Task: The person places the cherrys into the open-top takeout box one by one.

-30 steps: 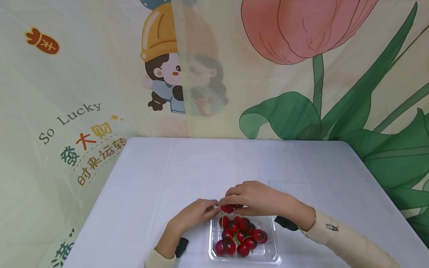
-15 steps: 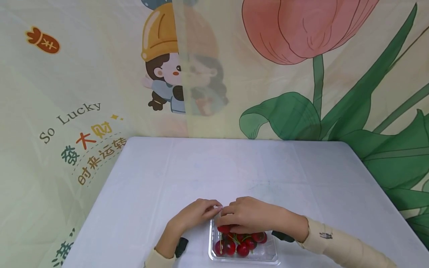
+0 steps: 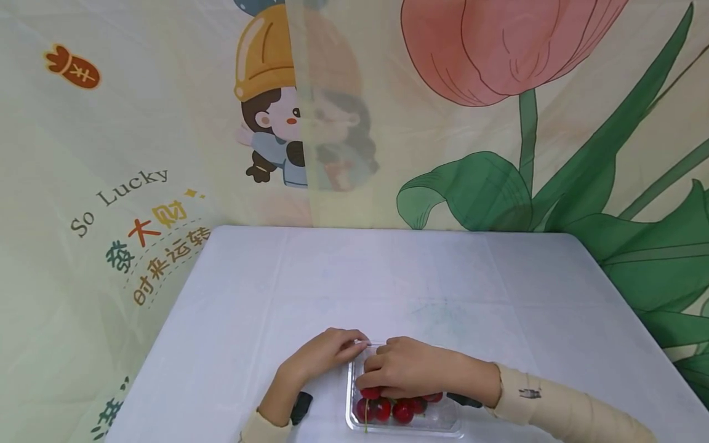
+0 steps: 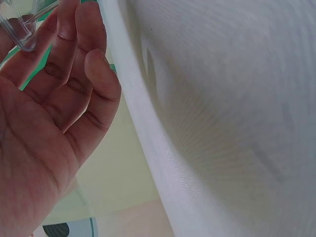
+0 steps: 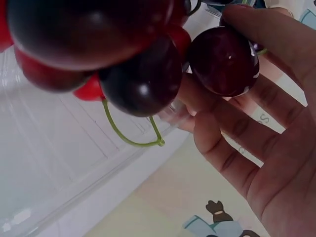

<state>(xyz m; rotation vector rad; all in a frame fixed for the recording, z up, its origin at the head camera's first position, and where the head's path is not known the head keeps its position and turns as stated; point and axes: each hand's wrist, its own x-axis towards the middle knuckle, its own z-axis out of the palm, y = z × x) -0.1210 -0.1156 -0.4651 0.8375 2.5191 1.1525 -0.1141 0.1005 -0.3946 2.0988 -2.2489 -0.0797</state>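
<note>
A clear plastic container with several dark red cherries in it stands near the table's front edge. My left hand pinches the container's far left corner with its fingertips. In the left wrist view the palm of that hand faces the camera, and the plastic corner shows by the thumb. My right hand is over the container and hides part of the fruit. From the right wrist, a dark cherry lies between thumb and fingers, touching other cherries. A green stem hangs below them.
A white cloth covers the table. Behind it hangs a curtain printed with a tulip, a cartoon figure and lettering. Black wrist devices sit under both forearms.
My right hand has come down from above the container's far edge, holding a cherry, and is now among the fruit inside. The left hand has stayed at the corner.
</note>
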